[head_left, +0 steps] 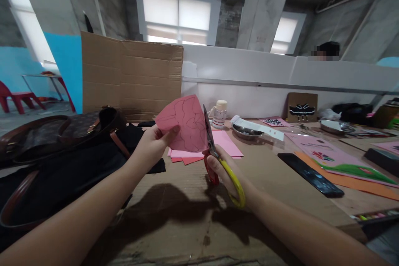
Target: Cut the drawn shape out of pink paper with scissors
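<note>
My left hand [160, 139] pinches the left edge of a red sheet of paper [188, 126] with lines drawn on it, holding it up above the table. In my right hand [226, 166] is a pair of scissors [232, 181] with one yellow and one red handle, fingers wrapped round the grips. The scissor blades point upward at the right edge of the paper; whether they are cutting into it I cannot tell. Behind and below the held sheet, pink paper [229, 143] and some red paper lie on the cardboard-covered table [183, 232].
Black bags with brown handles [77, 166] crowd the left side. A cardboard panel [131, 75] stands behind. Further back are a bottle [220, 114] and a metal bowl [247, 131] with a white strip across it. To the right lies a phone [311, 174]; a person's head shows beyond the partition.
</note>
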`<control>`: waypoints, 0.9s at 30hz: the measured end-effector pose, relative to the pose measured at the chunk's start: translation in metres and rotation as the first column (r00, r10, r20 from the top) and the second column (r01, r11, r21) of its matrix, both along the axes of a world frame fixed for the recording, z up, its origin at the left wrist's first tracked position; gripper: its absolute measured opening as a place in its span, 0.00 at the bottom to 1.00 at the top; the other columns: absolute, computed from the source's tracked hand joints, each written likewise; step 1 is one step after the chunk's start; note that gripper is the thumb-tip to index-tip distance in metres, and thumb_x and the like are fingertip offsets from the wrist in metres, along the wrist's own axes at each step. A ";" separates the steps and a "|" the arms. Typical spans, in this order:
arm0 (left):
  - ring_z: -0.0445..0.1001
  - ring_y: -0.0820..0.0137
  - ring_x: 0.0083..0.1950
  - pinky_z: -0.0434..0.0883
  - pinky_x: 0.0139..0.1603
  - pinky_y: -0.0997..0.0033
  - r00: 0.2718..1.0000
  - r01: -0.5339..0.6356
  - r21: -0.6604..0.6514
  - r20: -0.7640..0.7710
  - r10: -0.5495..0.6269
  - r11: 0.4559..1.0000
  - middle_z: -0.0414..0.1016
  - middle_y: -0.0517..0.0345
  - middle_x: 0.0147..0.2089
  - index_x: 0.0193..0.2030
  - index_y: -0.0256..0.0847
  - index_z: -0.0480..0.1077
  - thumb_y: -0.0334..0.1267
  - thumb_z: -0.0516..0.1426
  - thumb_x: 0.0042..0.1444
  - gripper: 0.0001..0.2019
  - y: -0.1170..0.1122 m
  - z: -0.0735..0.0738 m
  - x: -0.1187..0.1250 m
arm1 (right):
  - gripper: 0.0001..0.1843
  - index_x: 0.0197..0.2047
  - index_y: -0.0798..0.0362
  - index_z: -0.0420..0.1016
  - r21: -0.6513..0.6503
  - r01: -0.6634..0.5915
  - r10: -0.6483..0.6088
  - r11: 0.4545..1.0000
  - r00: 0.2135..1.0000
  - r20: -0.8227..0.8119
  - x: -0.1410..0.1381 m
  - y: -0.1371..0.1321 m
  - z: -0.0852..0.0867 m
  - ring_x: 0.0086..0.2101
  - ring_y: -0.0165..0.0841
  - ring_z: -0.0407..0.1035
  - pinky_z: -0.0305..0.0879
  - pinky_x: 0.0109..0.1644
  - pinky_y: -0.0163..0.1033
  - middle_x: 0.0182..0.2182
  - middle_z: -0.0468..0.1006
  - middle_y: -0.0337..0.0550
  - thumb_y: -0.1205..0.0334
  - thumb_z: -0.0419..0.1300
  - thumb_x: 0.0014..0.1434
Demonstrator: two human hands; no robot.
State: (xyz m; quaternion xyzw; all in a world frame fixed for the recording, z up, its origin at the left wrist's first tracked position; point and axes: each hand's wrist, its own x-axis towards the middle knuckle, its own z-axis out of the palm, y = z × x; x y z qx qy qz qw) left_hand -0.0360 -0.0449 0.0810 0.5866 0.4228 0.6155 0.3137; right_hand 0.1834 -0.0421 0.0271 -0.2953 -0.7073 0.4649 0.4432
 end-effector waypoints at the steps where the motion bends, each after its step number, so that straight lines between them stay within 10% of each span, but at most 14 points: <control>1: 0.80 0.57 0.47 0.77 0.47 0.61 1.000 0.005 -0.009 -0.003 -0.006 1.000 0.82 0.45 0.48 0.46 0.36 0.77 0.58 0.65 0.50 0.27 0.000 0.000 0.000 | 0.22 0.46 0.50 0.65 0.013 0.013 -0.013 1.000 1.000 0.003 0.000 -0.001 0.001 0.25 0.28 0.57 0.59 0.28 0.35 0.28 0.62 0.34 0.39 0.56 0.65; 27: 0.80 0.53 0.47 0.77 0.49 0.57 1.000 0.007 -0.045 -0.017 -0.007 0.999 0.83 0.44 0.46 0.42 0.36 0.78 0.55 0.66 0.50 0.23 -0.003 0.001 0.005 | 0.25 0.45 0.49 0.68 0.063 0.079 -0.082 0.995 0.995 0.050 0.001 -0.004 0.011 0.33 0.37 0.66 0.66 0.33 0.38 0.28 0.68 0.40 0.34 0.55 0.63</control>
